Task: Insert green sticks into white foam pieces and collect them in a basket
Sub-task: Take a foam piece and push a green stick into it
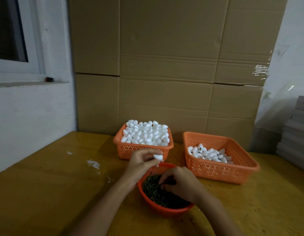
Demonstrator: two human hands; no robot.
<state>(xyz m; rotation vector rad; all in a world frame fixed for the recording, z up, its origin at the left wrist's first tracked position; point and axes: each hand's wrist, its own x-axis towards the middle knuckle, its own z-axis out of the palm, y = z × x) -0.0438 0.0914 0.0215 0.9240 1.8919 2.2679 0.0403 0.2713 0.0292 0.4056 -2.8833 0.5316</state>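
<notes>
My left hand (142,161) holds a white foam piece (158,156) between thumb and fingertips, just in front of the left orange basket (129,148) heaped with white foam pieces (146,132). My right hand (179,183) reaches into a round orange bowl (164,209) of green sticks (152,189), fingers pinched down among them; whether it grips a stick is hidden. The right orange basket (239,169) holds a shallow layer of foam pieces (210,155), one showing a green stick end.
The baskets stand on a yellow wooden table (54,193) with white crumbs at the left. Flattened cardboard (164,65) leans against the wall behind. A stack of grey boards (295,133) rises at the right edge.
</notes>
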